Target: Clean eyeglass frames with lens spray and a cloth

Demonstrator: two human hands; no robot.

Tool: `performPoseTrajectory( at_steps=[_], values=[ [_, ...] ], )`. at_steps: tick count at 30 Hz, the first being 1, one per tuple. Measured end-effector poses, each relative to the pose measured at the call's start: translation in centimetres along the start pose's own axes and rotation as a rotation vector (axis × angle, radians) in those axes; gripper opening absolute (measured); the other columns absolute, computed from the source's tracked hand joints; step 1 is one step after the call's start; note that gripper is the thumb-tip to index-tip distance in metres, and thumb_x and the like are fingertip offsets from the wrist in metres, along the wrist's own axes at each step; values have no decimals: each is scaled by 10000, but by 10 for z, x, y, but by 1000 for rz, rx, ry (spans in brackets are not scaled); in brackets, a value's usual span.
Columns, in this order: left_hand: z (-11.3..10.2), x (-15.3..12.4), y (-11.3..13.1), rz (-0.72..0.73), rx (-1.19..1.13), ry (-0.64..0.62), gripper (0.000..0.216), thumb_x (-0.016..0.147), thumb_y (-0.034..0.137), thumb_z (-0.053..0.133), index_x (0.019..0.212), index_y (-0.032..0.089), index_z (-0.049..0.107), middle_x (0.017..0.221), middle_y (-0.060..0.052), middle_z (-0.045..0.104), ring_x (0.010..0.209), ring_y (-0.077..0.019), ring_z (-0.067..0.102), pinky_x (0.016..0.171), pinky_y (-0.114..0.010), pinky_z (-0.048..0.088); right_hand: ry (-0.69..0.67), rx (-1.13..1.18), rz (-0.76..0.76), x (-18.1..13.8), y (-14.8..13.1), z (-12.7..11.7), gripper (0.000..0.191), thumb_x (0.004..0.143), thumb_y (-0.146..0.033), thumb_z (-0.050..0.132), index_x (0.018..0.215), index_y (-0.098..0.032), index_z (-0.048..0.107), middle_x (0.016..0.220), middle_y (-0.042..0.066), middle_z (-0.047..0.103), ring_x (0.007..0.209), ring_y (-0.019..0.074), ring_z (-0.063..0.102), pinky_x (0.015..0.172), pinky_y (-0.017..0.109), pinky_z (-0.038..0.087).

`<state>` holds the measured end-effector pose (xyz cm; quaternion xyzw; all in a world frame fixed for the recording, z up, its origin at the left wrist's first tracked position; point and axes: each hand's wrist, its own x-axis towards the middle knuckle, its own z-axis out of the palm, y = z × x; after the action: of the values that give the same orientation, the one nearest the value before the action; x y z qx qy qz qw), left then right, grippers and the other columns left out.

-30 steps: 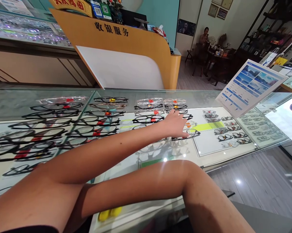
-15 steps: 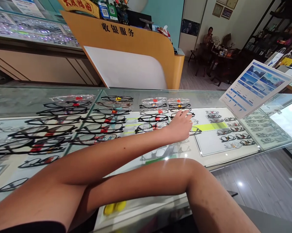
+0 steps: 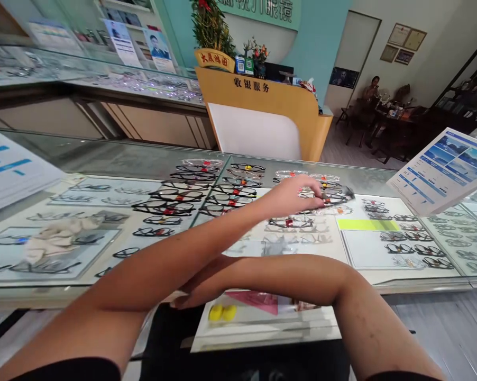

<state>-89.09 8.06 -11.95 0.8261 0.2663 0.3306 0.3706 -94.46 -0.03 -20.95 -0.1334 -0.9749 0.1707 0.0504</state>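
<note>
My left hand (image 3: 302,194) reaches over the glass display counter, thumb and fingers curled together at a dark pair of eyeglasses (image 3: 336,199). The far end of that pair is blurred. Around it lie rows of eyeglasses with red or yellow tags, such as a dark pair (image 3: 290,222) just below the hand. My right forearm crosses under my left one. Of my right hand (image 3: 194,293), only part shows below the left forearm near the counter's front edge; its fingers are mostly hidden.
Leaning sign cards stand at the right (image 3: 440,164) and left (image 3: 16,169). A crumpled beige cloth (image 3: 56,238) lies at left. Below my right forearm are yellow objects (image 3: 222,312). Beyond the counter stand a wooden cashier desk (image 3: 258,92) and a seated person (image 3: 371,90).
The view has swung left and back, showing more of the counter. My left fingers, spread over the eyeglasses before, have curled in on a pair. Part of my right hand has come into sight.
</note>
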Motion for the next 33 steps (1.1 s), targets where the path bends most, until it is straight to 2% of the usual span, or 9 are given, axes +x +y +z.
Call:
performPoseTrajectory(
  at_steps=[4, 7, 10, 14, 17, 22, 26, 29, 33],
  values=[
    [-59, -28, -55, -166, -353, 343, 486, 698, 612, 929, 893, 212, 733, 942, -39, 765, 854, -188, 679, 814, -322, 543, -97, -138, -151, 10, 5, 1, 355, 1068, -365, 645, 1321, -121, 701, 1491, 128, 683, 1421, 269, 605, 1197, 373, 487],
    [-87, -45, -90, -239, -474, 557, 632, 524, 677, 994, 831, 214, 692, 849, -6, 726, 743, -146, 626, 685, -266, 510, -18, -185, -163, 8, 9, -1, 317, 1108, -344, 571, 1306, -137, 706, 1350, 103, 761, 1267, 253, 690, 1030, 378, 551],
    [-100, -55, -111, -240, -507, 657, 675, 495, 709, 993, 837, 214, 687, 870, -10, 727, 789, -155, 644, 703, -267, 535, 50, -218, -126, 6, 14, -3, 288, 1128, -334, 504, 1124, -174, 744, 1187, 55, 800, 1116, 213, 715, 865, 350, 532],
    [-105, -62, -124, -268, -504, 694, 747, 409, 754, 992, 826, 204, 706, 869, -28, 743, 812, -171, 654, 703, -273, 542, 113, -236, -86, 5, 18, 1, 273, 1095, -336, 537, 968, -186, 727, 998, 42, 790, 925, 196, 693, 719, 336, 445],
    [-108, -66, -127, -291, -513, 667, 772, 410, 785, 975, 848, 196, 739, 875, -44, 758, 851, -192, 676, 703, -274, 542, 252, -88, -65, 1, 21, -1, 268, 1041, -318, 591, 812, -203, 669, 814, 8, 728, 767, 166, 628, 640, 313, 364],
    [-110, -68, -125, -267, -492, 687, 789, 461, 851, 921, 861, 194, 747, 848, -35, 749, 808, -166, 657, 675, -254, 527, 813, 457, 258, -17, 48, -43, 449, 1040, -395, 487, 625, -223, 467, 576, -51, 436, 560, 117, 388, 585, 280, 297],
    [-103, -67, -124, -225, -471, 686, 772, 510, 867, 895, 844, 193, 722, 816, -27, 737, 784, -156, 651, 655, -244, 516, 1238, 420, 513, -31, 90, -75, 314, 963, -483, 588, 784, -237, 513, 611, -82, 346, 588, 127, 363, 610, 281, 294],
    [-99, -66, -125, -180, -447, 669, 723, 568, 828, 901, 864, 195, 715, 855, -37, 755, 830, -178, 688, 688, -263, 535, 1271, 371, 604, -35, 107, -81, 257, 964, -475, 602, 1041, -235, 549, 642, -101, 334, 592, 145, 398, 630, 284, 335],
    [-105, -66, -129, -120, -397, 722, 690, 613, 808, 891, 875, 198, 699, 830, -30, 741, 788, -166, 679, 663, -261, 530, 1135, 125, 568, -34, 86, -71, 186, 1047, -406, 513, 1056, -227, 565, 742, -31, 518, 689, 173, 513, 716, 319, 406]
  ],
)
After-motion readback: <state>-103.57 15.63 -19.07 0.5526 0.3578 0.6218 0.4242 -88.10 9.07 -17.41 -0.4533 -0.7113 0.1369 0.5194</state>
